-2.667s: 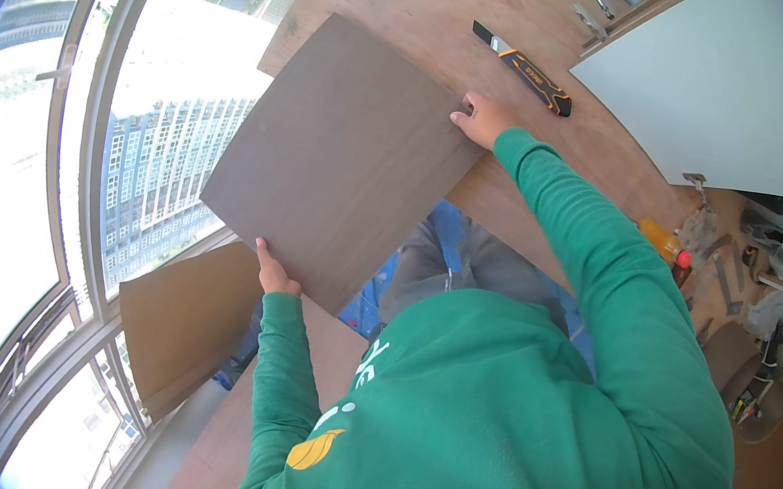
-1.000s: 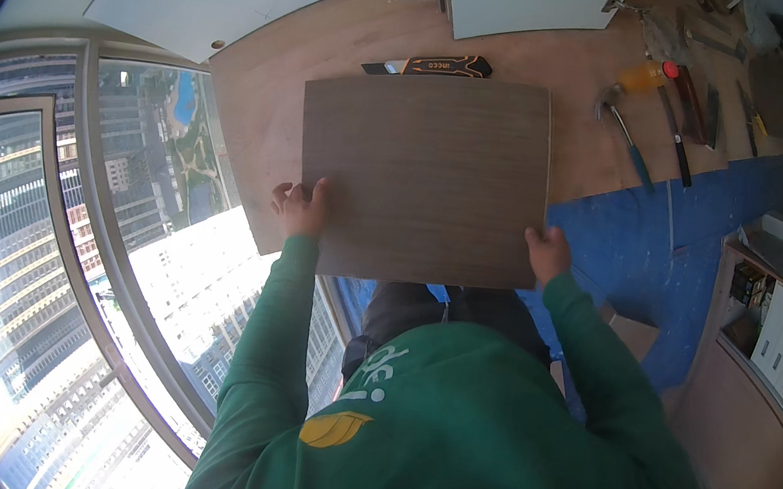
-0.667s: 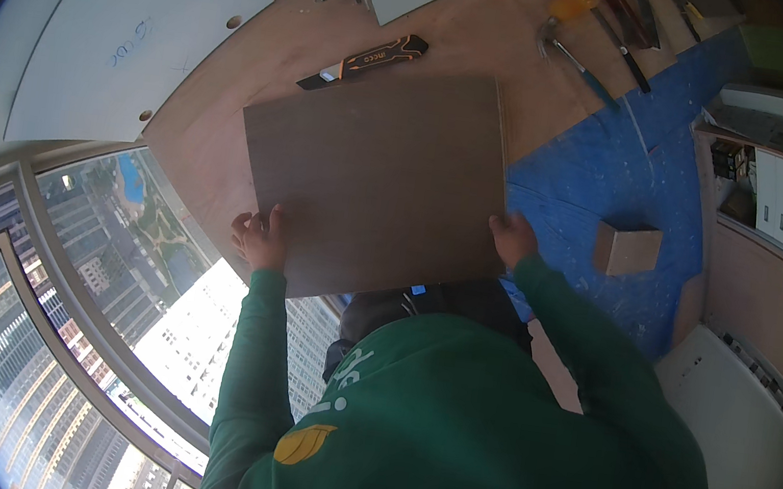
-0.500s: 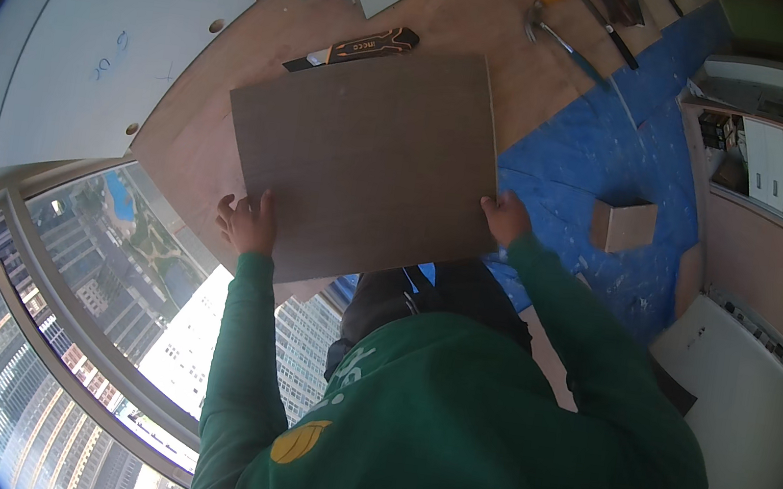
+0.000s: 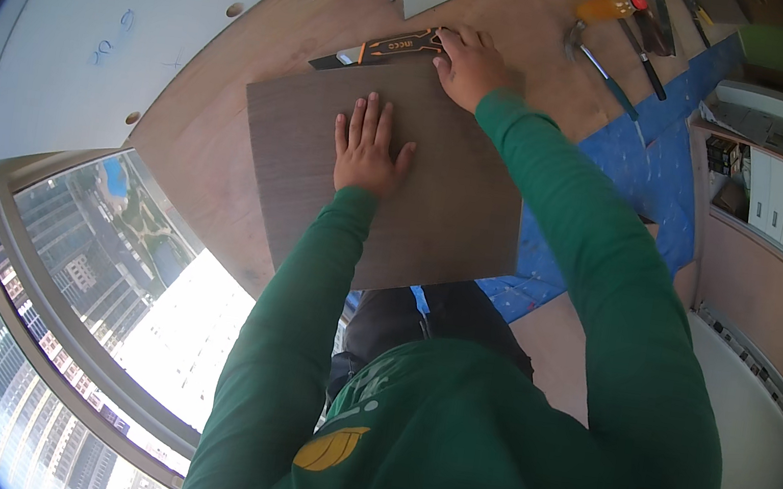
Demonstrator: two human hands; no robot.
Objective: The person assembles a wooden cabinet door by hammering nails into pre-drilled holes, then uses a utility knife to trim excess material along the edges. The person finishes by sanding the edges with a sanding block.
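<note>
A flat brown wood-look board (image 5: 394,225) lies in front of me, its near edge by my lap. My left hand (image 5: 369,153) rests flat on it, fingers stretched and thumb apart. At the board's far edge is my right hand (image 5: 474,66), with its fingers reaching past the edge and touching the handle end of a black and orange utility knife (image 5: 393,46). The knife lies along that edge, its blade pointing left. The fingers of the right hand look extended over the handle rather than wrapped round it.
To the far right lie a claw hammer (image 5: 598,69), an orange-handled tool (image 5: 608,8) and other hand tools. Blue sheeting (image 5: 653,170) covers the floor at right. White panels (image 5: 92,37) stand at left, above a large window (image 5: 108,217). Drawers (image 5: 775,201) stand far right.
Both hands have left the board's side edges. My left moved onto its surface, and my right went forward to the knife. The board has shifted slightly right.
</note>
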